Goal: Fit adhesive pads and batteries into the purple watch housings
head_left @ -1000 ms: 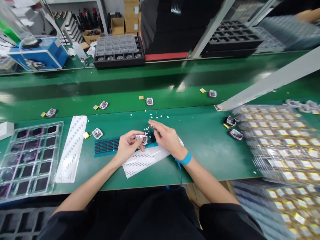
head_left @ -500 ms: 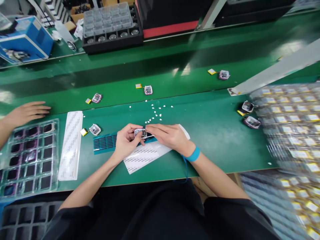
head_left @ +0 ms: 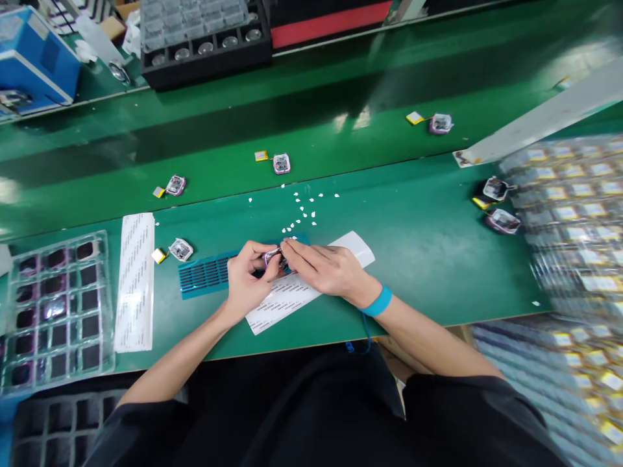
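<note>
My left hand is closed around a small watch case, thumb on the near side and fingers behind. Its open face shows a circuit board, partly covered by my fingers. The fingers of my right hand are pressed together against the case's right side; their tips hide what lies under them. A blue band circles my right wrist. Beneath my hands lie a white printed liner sheet and a blue strip with dark rectangles. Small white pieces are scattered just beyond.
Another open case with a yellow battery lies left, near a white strip sheet and a clear tray of dark screens. More cases sit on the green belt. Battery trays stack right, beside a pale post.
The other person's hand at the left has gone out of view. My right fingers have closed in over the case, which is now more covered. The whole view has shifted slightly.
</note>
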`<state>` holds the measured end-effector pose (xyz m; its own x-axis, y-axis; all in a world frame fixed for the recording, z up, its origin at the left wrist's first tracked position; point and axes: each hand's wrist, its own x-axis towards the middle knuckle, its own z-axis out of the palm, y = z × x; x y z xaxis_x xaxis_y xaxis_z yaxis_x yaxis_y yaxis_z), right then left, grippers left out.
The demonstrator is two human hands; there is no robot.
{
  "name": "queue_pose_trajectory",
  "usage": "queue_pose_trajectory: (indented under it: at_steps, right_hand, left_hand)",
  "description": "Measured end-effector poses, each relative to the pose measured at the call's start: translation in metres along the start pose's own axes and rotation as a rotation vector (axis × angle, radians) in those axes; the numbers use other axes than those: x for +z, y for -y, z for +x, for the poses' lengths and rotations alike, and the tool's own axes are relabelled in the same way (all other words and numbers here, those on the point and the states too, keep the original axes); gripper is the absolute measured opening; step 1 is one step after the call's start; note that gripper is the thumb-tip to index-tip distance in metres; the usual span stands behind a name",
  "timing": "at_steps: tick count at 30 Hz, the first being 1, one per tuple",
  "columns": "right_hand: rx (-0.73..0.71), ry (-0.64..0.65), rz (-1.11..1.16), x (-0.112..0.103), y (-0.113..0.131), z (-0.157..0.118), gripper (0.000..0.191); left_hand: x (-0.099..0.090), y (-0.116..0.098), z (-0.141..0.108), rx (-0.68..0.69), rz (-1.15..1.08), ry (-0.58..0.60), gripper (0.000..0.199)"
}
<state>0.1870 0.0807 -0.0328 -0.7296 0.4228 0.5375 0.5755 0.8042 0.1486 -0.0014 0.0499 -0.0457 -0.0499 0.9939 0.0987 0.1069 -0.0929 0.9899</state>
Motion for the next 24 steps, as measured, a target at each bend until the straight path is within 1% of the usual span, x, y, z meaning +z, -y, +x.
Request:
queue_pose_trajectory:
  at_steps: [3, 5, 10, 12, 15, 19, 22, 24]
  right_hand:
    - [0.049, -0.017, 0.025, 0.000, 0.001, 0.001, 0.027]
    - [0.074, -0.011, 0.041, -0.002, 0.001, 0.002, 0.030]
    - [0.056, -0.002, 0.038, -0.005, 0.000, 0.003, 0.031]
    - [0.069, 0.018, 0.053, -0.004, 0.000, 0.001, 0.033]
    - [0.110, 0.049, 0.134, 0.001, 0.000, -0.002, 0.036]
    - [0.097, -0.004, 0.261, 0.004, -0.002, -0.001, 0.034]
    - [0.061, -0.066, 0.273, 0.005, -0.004, 0.000, 0.033]
    - [0.052, -0.077, 0.257, 0.005, -0.004, 0.001, 0.033]
  left_hand:
    - [-0.001, 0.000, 0.001, -0.019, 0.016, 0.009, 0.010]
    - [-0.003, -0.001, 0.002, -0.032, 0.045, 0.026, 0.009]
    - [-0.005, -0.005, 0.002, -0.019, 0.112, 0.051, 0.008]
    - [-0.004, -0.006, 0.003, -0.014, 0.103, 0.051, 0.009]
    - [-0.004, -0.006, 0.004, -0.034, 0.055, 0.046, 0.010]
    - [-0.005, -0.007, 0.006, -0.074, 0.003, 0.054, 0.012]
    - [-0.007, -0.008, 0.006, -0.088, -0.008, 0.117, 0.013]
    - [-0.008, -0.007, 0.005, -0.096, -0.036, 0.131, 0.014]
